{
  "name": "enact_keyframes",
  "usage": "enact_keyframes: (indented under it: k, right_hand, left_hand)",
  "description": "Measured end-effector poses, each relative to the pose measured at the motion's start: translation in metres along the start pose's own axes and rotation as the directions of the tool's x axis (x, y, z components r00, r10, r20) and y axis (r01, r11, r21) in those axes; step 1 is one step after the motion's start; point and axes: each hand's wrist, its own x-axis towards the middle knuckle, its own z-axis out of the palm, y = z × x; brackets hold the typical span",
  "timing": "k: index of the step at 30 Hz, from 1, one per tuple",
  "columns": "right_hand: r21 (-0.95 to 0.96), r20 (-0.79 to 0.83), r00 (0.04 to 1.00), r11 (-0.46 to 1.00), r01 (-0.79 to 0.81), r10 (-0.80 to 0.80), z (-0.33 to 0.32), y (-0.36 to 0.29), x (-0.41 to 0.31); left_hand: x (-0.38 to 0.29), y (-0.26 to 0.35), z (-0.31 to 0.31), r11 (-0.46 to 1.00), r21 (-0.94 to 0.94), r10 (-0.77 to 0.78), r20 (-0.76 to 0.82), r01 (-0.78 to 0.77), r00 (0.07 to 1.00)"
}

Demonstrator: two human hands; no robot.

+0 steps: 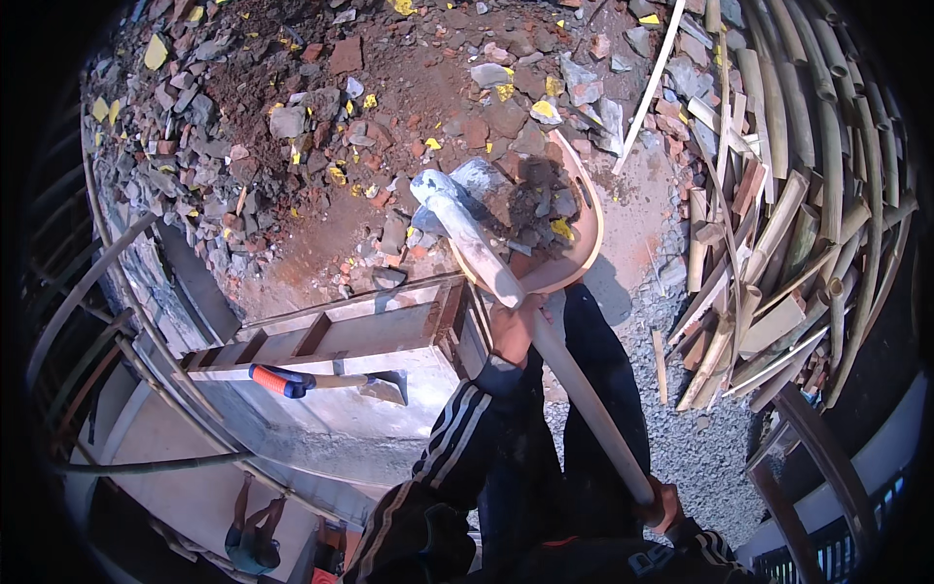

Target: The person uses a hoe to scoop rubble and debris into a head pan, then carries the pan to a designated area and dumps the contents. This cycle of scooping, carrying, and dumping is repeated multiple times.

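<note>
My left hand [511,332] grips the middle of a long wooden hoe handle [584,401]. Lower down, near my body, my right hand [662,505] is closed around the same shaft. The hoe's dusty grey metal head [474,186] lies at the far end, over the left side of a shallow tan basin [587,237]. Inside the basin are dark soil, stone chips and a yellow-painted fragment [562,228]. The basin rests on the ground just beyond my legs [606,365], its curved rim partly hidden by the handle.
Broken brick and stone rubble [288,120] spreads ahead. A wooden-framed concrete ledge [394,328] stands at left, bearing an orange-and-blue-handled trowel [281,381]. Bamboo poles [832,146] and wood offcuts [781,321] are heaped at right beside gravel [700,445]. Another person [252,540] is at lower left.
</note>
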Motion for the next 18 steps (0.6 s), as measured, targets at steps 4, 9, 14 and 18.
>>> enact_keyframes:
  k: [4,9,14,18]
  right_hand:
    - [0.038,0.05,0.998,0.999,-0.039,0.037,0.0,-0.03,0.044]
    - [0.162,-0.085,0.898,0.883,0.439,-0.431,0.027,-0.151,0.213]
    - [0.356,-0.128,0.856,0.782,0.511,-0.502,0.06,-0.266,0.361]
    - [-0.243,-0.437,0.555,0.686,0.686,-0.708,0.097,-0.233,0.386]
  left_hand:
    - [0.022,0.064,-0.002,0.994,0.045,0.102,-0.034,-0.1,0.994]
    - [0.132,0.185,-0.036,0.814,0.181,0.573,-0.09,-0.552,0.815]
    - [0.212,0.197,-0.055,0.346,0.937,0.777,-0.25,-0.059,0.577]
    - [0.204,0.196,-0.018,0.332,0.943,0.613,-0.21,-0.007,0.762]
